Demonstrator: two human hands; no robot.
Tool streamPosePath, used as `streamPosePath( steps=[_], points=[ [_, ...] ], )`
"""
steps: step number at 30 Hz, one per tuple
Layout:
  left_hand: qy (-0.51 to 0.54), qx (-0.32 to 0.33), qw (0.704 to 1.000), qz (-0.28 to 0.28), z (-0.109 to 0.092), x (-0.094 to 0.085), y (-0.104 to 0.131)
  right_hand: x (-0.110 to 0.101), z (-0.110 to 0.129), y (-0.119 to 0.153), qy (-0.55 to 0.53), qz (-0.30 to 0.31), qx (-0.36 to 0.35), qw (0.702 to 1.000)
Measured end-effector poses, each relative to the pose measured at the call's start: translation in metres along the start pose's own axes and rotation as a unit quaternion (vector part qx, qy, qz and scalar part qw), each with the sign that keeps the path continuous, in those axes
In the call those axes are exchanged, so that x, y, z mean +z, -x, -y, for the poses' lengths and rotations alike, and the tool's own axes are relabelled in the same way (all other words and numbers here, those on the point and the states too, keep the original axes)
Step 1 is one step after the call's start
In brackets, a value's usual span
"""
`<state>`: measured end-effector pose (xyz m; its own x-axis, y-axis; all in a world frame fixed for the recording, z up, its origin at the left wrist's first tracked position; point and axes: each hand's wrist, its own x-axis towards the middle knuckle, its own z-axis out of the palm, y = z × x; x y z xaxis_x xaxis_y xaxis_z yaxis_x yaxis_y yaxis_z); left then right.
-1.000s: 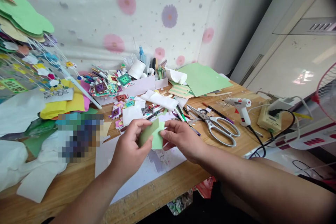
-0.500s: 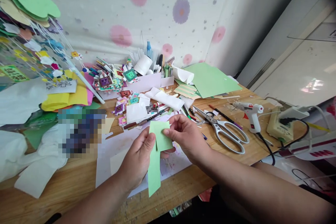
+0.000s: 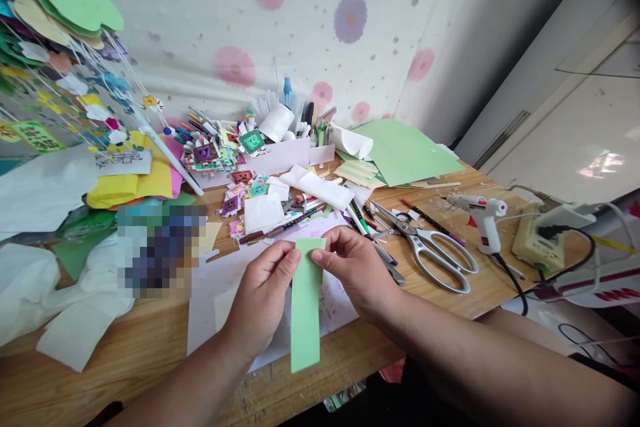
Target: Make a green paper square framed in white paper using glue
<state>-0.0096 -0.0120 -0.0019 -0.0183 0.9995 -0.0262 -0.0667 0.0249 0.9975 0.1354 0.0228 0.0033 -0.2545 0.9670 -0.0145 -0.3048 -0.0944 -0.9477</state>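
Wooden worktop [image 3: 150,373], heavily littered, backed by a pale curtain [image 3: 280,33] printed with pink and purple flowers; a light cabinet wall [image 3: 565,127] stands off to our right. Item in hand: one long green paper strip [image 3: 305,307], held upright above the near worktop edge, its lower end hanging free past both hands. Our left hand [image 3: 263,297] pinches the strip's upper left edge, our right hand [image 3: 357,270] the upper right corner; both are closed on it, thumbs on the face. Under the hands: a white sheet [image 3: 215,287]. Just right of our right hand: large scissors [image 3: 430,250], lying open. Further right: a white glue gun [image 3: 480,213] with a black cord, then a power strip [image 3: 537,243] near the worktop's right edge. Beyond the hands: pens, paper scraps, a white cup [image 3: 277,122], a green card sheet [image 3: 405,150]. Left of our left hand: white, yellow and green paper heaps [image 3: 75,213]. Open room: the bare wood strip along the near edge, left of our left forearm.
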Motion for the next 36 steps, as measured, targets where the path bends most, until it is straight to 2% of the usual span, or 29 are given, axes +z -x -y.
streamPosePath(
  steps=[10, 14, 20, 23, 25, 27, 30, 32, 34, 35, 36],
  points=[
    [-0.069, 0.045, 0.997, 0.000, -0.009, -0.002, 0.003, -0.004, 0.013, 0.005, -0.043, 0.028, 0.023, 0.998],
    [-0.089, 0.057, 0.994, 0.003, -0.010, 0.000, 0.004, -0.004, 0.013, 0.008, -0.075, 0.035, 0.026, 0.996],
    [-0.121, 0.066, 0.990, 0.001, -0.011, 0.001, 0.004, -0.006, 0.011, 0.010, -0.069, 0.046, 0.012, 0.996],
    [-0.185, 0.111, 0.976, -0.011, -0.021, -0.001, 0.005, -0.013, 0.021, 0.009, -0.004, 0.053, -0.028, 0.998],
    [-0.254, 0.173, 0.951, -0.017, -0.032, -0.002, 0.008, -0.019, 0.033, 0.010, 0.100, 0.058, -0.111, 0.987],
    [-0.313, 0.245, 0.918, -0.008, -0.043, -0.003, 0.012, -0.024, 0.047, 0.013, 0.235, 0.081, -0.239, 0.939],
    [-0.358, 0.326, 0.875, 0.021, -0.057, -0.002, 0.013, -0.028, 0.063, 0.021, 0.372, 0.114, -0.402, 0.829],
    [-0.364, 0.354, 0.862, -0.014, -0.064, -0.003, 0.010, -0.029, 0.070, 0.027, 0.423, 0.098, -0.482, 0.761],
    [-0.347, 0.346, 0.867, -0.092, -0.067, -0.005, 0.009, -0.032, 0.074, 0.031, 0.468, 0.055, -0.556, 0.685],
    [-0.327, 0.322, 0.881, -0.116, -0.067, -0.005, 0.009, -0.034, 0.075, 0.032, 0.487, 0.033, -0.585, 0.648],
    [-0.299, 0.285, 0.903, -0.115, -0.065, -0.004, 0.011, -0.036, 0.076, 0.032, 0.502, 0.015, -0.605, 0.618]
  ],
)
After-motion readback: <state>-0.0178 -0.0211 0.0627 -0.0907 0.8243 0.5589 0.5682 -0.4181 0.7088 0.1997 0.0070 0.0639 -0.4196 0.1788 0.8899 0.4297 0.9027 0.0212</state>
